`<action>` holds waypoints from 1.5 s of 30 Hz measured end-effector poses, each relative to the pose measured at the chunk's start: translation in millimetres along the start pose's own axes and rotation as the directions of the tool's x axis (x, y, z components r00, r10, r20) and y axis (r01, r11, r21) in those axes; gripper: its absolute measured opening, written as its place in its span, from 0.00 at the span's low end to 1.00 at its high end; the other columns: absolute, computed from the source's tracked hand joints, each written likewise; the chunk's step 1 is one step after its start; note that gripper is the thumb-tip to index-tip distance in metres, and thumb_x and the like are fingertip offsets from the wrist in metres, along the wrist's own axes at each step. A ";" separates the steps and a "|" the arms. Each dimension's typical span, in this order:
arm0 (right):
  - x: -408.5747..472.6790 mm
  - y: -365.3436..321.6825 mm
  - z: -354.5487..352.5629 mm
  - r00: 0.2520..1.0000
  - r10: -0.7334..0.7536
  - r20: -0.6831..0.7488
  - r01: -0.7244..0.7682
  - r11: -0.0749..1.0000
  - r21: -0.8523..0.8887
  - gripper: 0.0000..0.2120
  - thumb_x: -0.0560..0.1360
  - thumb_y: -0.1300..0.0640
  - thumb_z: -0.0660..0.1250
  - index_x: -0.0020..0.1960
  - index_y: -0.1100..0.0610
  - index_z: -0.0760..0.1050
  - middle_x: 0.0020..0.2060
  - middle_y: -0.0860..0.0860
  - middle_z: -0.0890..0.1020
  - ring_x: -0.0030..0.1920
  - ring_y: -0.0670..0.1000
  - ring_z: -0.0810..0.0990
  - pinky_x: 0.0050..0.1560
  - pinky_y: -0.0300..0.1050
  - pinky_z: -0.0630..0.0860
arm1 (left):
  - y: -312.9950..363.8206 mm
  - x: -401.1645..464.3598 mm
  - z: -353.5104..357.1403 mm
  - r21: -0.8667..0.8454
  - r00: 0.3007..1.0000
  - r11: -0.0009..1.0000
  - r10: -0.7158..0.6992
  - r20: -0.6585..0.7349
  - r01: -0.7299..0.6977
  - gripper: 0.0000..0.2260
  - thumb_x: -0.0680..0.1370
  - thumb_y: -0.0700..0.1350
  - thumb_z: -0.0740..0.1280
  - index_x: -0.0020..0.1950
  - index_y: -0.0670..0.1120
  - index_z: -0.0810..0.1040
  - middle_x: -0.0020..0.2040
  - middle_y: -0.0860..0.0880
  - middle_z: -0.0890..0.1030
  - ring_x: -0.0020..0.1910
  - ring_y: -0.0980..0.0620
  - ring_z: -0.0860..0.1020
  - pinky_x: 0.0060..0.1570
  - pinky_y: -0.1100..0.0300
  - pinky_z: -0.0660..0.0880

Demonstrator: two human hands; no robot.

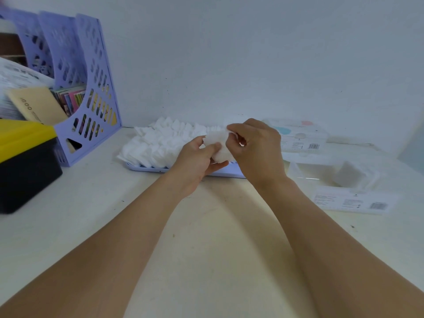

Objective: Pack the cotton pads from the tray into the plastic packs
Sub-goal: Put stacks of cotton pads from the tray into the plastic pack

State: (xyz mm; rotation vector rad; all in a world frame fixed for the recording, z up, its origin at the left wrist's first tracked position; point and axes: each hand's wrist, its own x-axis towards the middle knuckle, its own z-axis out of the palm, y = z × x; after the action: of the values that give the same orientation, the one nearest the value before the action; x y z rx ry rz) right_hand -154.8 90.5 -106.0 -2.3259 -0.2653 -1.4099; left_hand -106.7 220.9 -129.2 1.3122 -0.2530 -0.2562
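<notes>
From the head camera, the left hand (pixel 202 157) is holding a small stack of cotton pads (pixel 218 145) just above the near edge of the lilac tray (pixel 146 169), its grip curled round the stack with the thumb pressing on top. The right hand (pixel 254 143) is pinching the upper corner of that stack, apparently squaring it or adding a pad.

Behind the hands, the tray is lying heaped with loose white pads (pixel 160 141), so most of the job looks to be waiting. On the tabletop (pixel 206 226) to the right, a clear plastic pack (pixel 344 180) is sitting near the tray with what seems a block of pads inside; another pack (pixel 300 136) is lying further back. Whether either is full I cannot tell.
</notes>
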 end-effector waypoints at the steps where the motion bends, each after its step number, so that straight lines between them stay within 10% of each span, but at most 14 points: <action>1: 0.2 -0.7 0.5 1.000 -0.008 0.010 0.008 1.000 -0.012 0.06 0.70 0.65 0.66 0.38 0.64 0.82 0.28 0.56 0.77 0.30 0.58 0.75 0.31 0.52 0.75 | -0.1 -0.4 0.2 0.002 1.000 1.000 0.000 0.000 0.000 0.11 0.81 0.40 0.67 0.64 0.42 0.79 0.59 0.41 0.84 0.55 0.44 0.84 0.54 0.53 0.82; 9: -3.5 -3.7 2.9 0.964 -0.078 0.255 0.076 0.997 0.016 0.11 0.72 0.62 0.62 0.41 0.64 0.83 0.33 0.57 0.78 0.36 0.59 0.76 0.36 0.55 0.76 | 2.0 -4.6 1.1 0.035 0.998 0.999 0.029 0.054 -0.031 0.05 0.81 0.37 0.66 0.54 0.42 0.80 0.39 0.51 0.83 0.41 0.53 0.82 0.51 0.56 0.82; 22: -7.9 3.2 4.4 0.930 -0.012 0.368 -0.015 0.997 0.072 0.12 0.74 0.50 0.68 0.44 0.59 0.82 0.40 0.52 0.76 0.41 0.53 0.75 0.42 0.51 0.75 | 12.4 -8.8 0.8 -0.203 0.996 0.976 -0.090 -0.019 0.084 0.10 0.80 0.38 0.61 0.51 0.38 0.82 0.41 0.42 0.84 0.35 0.49 0.82 0.37 0.57 0.81; 29: -8.3 3.2 2.9 0.931 0.069 0.359 -0.134 0.978 0.159 0.05 0.73 0.55 0.71 0.43 0.55 0.84 0.37 0.52 0.81 0.42 0.48 0.78 0.44 0.52 0.76 | 9.6 -7.7 -0.8 -0.121 0.997 0.990 -0.073 0.016 0.074 0.20 0.80 0.36 0.63 0.71 0.35 0.70 0.59 0.36 0.81 0.45 0.48 0.83 0.40 0.59 0.80; 33: -7.9 -0.6 1.8 0.930 0.121 0.348 -0.194 0.964 0.183 0.09 0.77 0.56 0.69 0.41 0.58 0.84 0.35 0.53 0.82 0.42 0.49 0.78 0.43 0.53 0.76 | 11.4 -8.8 0.0 -0.086 0.998 0.995 -0.047 0.041 0.051 0.05 0.80 0.38 0.64 0.54 0.38 0.77 0.60 0.34 0.81 0.50 0.46 0.84 0.44 0.58 0.81; 40: -3.7 5.0 2.2 0.890 0.265 0.371 -0.395 0.855 0.336 0.10 0.79 0.57 0.68 0.44 0.57 0.87 0.36 0.51 0.85 0.38 0.48 0.83 0.42 0.44 0.78 | 11.7 -7.9 -0.3 -0.066 0.998 0.996 -0.054 0.039 0.057 0.13 0.81 0.39 0.65 0.65 0.37 0.77 0.61 0.37 0.82 0.58 0.41 0.83 0.54 0.51 0.83; 45: -2.2 14.2 7.4 0.917 0.275 0.290 -0.362 0.879 0.311 0.18 0.79 0.60 0.66 0.31 0.59 0.70 0.25 0.48 0.68 0.29 0.48 0.66 0.34 0.44 0.64 | 8.2 -8.7 -0.4 0.011 0.999 0.999 -0.042 0.005 0.041 0.12 0.79 0.35 0.66 0.62 0.39 0.78 0.60 0.38 0.82 0.56 0.43 0.84 0.52 0.53 0.83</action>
State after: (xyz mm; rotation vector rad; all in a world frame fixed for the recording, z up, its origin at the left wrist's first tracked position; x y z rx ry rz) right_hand -144.7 81.0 -114.4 -2.1074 -0.1749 -0.8414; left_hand -114.5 226.1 -121.6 1.3292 -0.2322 -0.2938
